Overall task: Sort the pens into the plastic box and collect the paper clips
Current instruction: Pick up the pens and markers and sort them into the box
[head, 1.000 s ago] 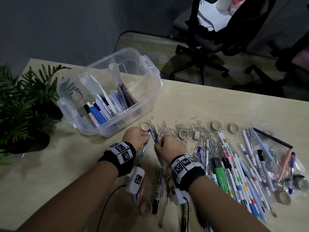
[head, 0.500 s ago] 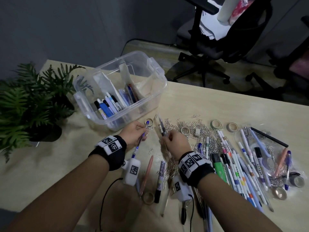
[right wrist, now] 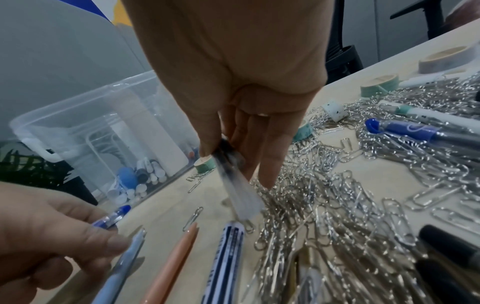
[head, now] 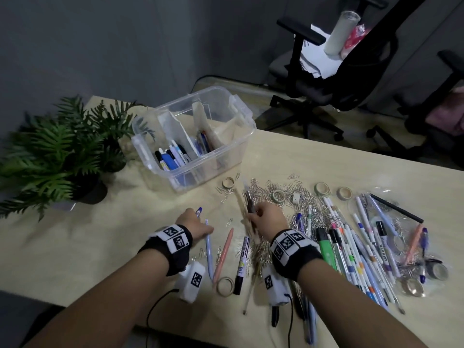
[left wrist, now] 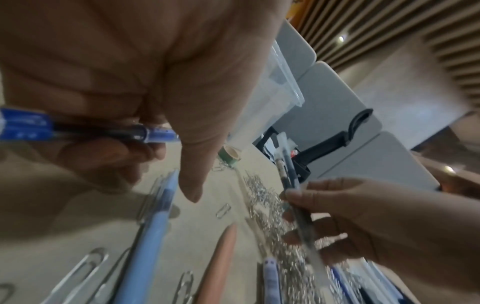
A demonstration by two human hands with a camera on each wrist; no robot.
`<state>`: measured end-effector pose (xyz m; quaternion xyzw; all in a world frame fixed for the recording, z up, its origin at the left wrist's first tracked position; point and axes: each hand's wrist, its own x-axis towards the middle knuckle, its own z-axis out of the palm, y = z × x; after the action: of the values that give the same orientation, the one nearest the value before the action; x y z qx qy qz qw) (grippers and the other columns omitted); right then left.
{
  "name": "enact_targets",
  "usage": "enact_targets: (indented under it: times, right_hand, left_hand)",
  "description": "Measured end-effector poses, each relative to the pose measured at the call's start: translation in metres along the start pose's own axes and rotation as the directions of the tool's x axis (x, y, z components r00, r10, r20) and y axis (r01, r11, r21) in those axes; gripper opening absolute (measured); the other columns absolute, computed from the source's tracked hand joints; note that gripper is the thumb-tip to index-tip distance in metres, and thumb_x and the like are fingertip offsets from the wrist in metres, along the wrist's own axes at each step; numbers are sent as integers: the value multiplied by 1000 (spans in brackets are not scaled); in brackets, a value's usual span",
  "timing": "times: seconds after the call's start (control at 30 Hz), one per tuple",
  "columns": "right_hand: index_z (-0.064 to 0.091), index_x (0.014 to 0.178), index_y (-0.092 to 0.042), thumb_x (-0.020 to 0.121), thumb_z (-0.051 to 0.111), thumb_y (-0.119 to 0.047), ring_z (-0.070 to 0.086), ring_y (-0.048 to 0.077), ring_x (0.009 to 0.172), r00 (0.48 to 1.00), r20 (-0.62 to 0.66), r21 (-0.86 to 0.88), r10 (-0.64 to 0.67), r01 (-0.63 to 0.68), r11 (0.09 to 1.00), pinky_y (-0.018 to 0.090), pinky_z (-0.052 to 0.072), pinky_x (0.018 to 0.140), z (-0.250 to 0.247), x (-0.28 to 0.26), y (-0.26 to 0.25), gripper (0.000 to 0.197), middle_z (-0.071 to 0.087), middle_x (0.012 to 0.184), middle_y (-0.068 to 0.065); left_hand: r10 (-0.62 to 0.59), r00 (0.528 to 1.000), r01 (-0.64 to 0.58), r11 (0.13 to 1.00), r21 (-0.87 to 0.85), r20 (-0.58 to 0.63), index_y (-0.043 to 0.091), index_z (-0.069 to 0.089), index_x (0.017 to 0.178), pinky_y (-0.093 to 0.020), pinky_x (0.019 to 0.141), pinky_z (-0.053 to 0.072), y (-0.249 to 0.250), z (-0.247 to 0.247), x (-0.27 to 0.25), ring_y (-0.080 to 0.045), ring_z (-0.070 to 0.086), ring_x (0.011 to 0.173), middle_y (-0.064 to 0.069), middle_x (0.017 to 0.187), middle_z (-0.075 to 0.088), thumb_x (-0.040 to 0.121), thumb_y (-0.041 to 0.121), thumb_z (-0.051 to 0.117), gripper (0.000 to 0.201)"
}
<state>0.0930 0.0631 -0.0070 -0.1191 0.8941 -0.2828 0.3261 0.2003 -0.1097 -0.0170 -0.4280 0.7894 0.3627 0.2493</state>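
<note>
head view had the clear plastic box [head: 227,156] sitting toward the far left part of the tabletop [head: 125,232], just right of a potted fern [head: 62,156]. white dividers [head: 173,124] split the box into compartments. the left one held a bunch of capped pens [head: 172,156] in blue, black and white, the middle one a few thinner pens [head: 204,143], and i couldn't tell what the right one held.

left hand [head: 193,223] sat low over the tabletop with fingers curled round a blue pen [left wrist: 78,128], thumb reaching toward a light blue pen [head: 209,249] lying flat next to a peach pen [head: 223,254]. right hand [head: 267,218] pinched a clear dark-ink pen [right wrist: 233,179] between thumb and fingers, tip pointing toward the box, blurry in every view.

paper clips [head: 283,194] were heaped mid-tabletop beneath and beyond the right hand, with a few strays near the left hand. more pens and markers [head: 356,259] were fanned out toward the right edge, with washi tape rolls [head: 322,188] dotted around the pile.
</note>
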Motion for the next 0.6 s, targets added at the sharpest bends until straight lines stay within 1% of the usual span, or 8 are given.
enact_targets:
  times: [0.03, 0.1, 0.2, 0.3, 0.4, 0.5, 0.53, 0.6]
  right_hand:
    - [63, 84, -16, 89, 64, -29, 66, 18, 73, 1000, 4, -12, 1, -1, 1000, 40, 58, 74, 0, -1, 0, 14, 67, 79, -2]
    - [60, 87, -17, 91, 61, -30, 68, 21, 71, 1000, 21, 22, 6, -7, 1000, 42, 58, 72, -2, -4, -1, 14, 68, 79, 0]
    - [58, 90, -10, 92, 61, -23, 70, 26, 67, 999, 39, 162, 17, -23, 986, 45, 59, 65, -6, -7, -2, 14, 71, 81, 9]
    - [55, 97, -8, 95, 55, -19, 67, 19, 59, 999, 47, 227, -10, -1, 974, 32, 56, 52, -13, -14, -6, 11, 70, 77, 8]
    - [52, 103, -12, 98, 49, -20, 67, 23, 61, 998, 51, 263, -48, 33, 964, 43, 56, 55, -20, -21, -10, 10, 67, 73, 3]
    - [46, 101, -15, 100, 44, -24, 62, 26, 57, 995, 70, 306, -69, 44, 951, 47, 55, 50, -29, -27, -14, 9, 62, 73, 7]
    - [46, 102, -17, 100, 43, -26, 61, 27, 57, 994, 62, 297, -86, 64, 953, 48, 56, 50, -31, -27, -14, 10, 61, 75, 10]
    - [45, 105, -19, 100, 43, -29, 60, 32, 61, 989, 29, 249, -142, 130, 960, 55, 54, 55, -39, -26, -17, 11, 62, 81, 21]
  left_hand:
    - [11, 1000, -10, 999, 38, -11, 9, 50, 94, -25, 63, 39, 0, 3, -2, -23, 52, 78, -5, 87, 53, 71, 33, 74, 41]
    - [23, 1000, -22, 994, 110, -8, 12, 48, 75, -25, 60, 40, 2, 7, -5, -22, 52, 71, -3, 72, 51, 73, 32, 73, 33]
    - [27, 999, -33, 978, 206, 34, 13, 42, 61, -24, 55, 39, 8, 9, -7, -22, 52, 70, 0, 61, 46, 78, 30, 71, 37]
    - [12, 999, -21, 973, 229, 37, 10, 44, 62, -25, 61, 38, 13, 9, -7, -25, 53, 72, -2, 62, 47, 80, 24, 68, 32]
    - [33, 998, -44, 970, 240, 46, 8, 47, 68, -26, 64, 39, 19, 7, -10, -27, 54, 77, -8, 72, 52, 84, 21, 60, 25]
    - [116, 991, -128, 968, 217, 67, 3, 55, 81, -30, 70, 44, 29, 1, -16, -31, 59, 88, -13, 82, 57, 89, 17, 54, 16]
    - [147, 987, -157, 973, 171, 72, 1, 57, 86, -26, 69, 44, 33, -2, -17, -31, 59, 87, -14, 86, 61, 91, 16, 52, 17]
    - [216, 970, -217, 976, -2, 110, 2, 54, 86, -18, 55, 42, 44, -9, -21, -27, 61, 79, -13, 87, 67, 95, 15, 48, 16]
